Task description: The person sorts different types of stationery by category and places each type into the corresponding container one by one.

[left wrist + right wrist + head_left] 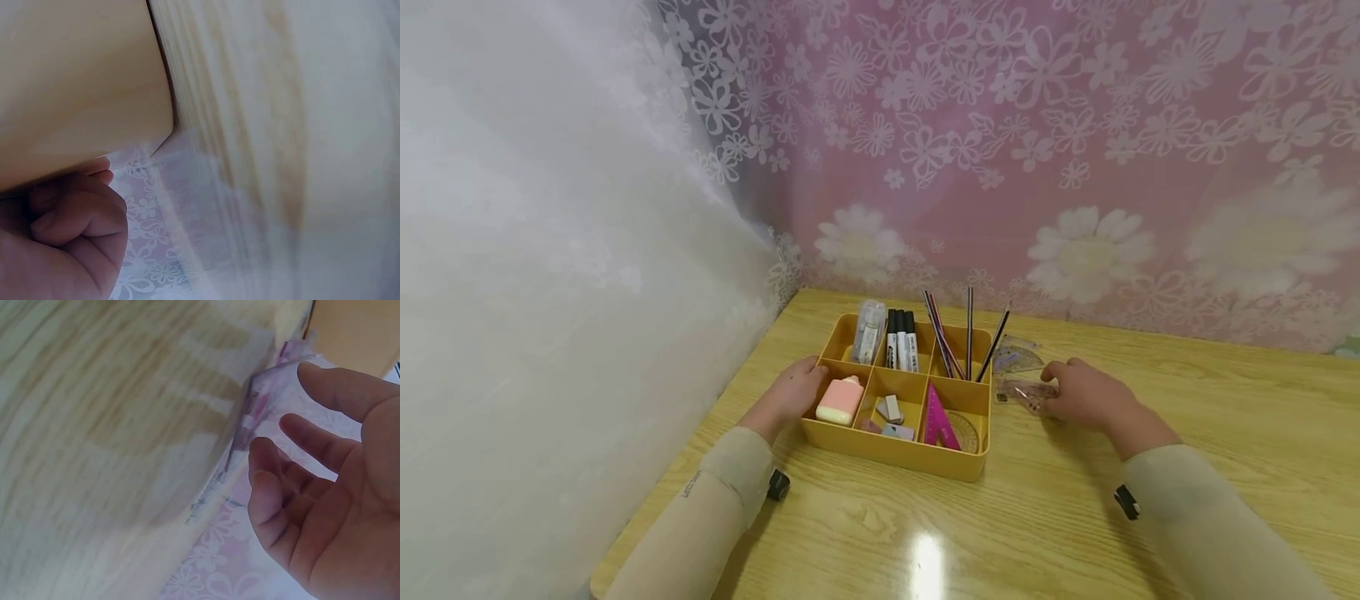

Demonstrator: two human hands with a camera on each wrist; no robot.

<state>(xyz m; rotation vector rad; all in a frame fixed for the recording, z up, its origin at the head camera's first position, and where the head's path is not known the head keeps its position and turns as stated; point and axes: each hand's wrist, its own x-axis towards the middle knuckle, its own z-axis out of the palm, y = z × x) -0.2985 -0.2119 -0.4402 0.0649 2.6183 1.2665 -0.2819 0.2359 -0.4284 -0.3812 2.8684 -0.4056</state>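
Observation:
A yellow six-compartment organizer box point(891, 451) stands on the wooden table, and my left hand point(796, 388) grips its left wall. Seen from the left wrist, the fingers point(81, 209) are curled against the box's side. To the right of the box, my right hand point(1093, 400) reaches over a clear, pink-tinted plastic piece point(1028, 392) on the tabletop. The thumb and fingers point(319, 440) are loosely bent and spread apart beside that piece in the right wrist view. Behind it lies a clear drawing template point(1017, 358) with a curved edge.
Inside the box are a pink-and-cream bottle point(840, 400), erasers point(891, 409), a pink set square point(937, 422), a clear protractor point(962, 431), black-capped markers point(902, 342), pencils point(970, 329) and a clear-wrapped item point(868, 332). A flowered curtain point(970, 167) hangs behind the table.

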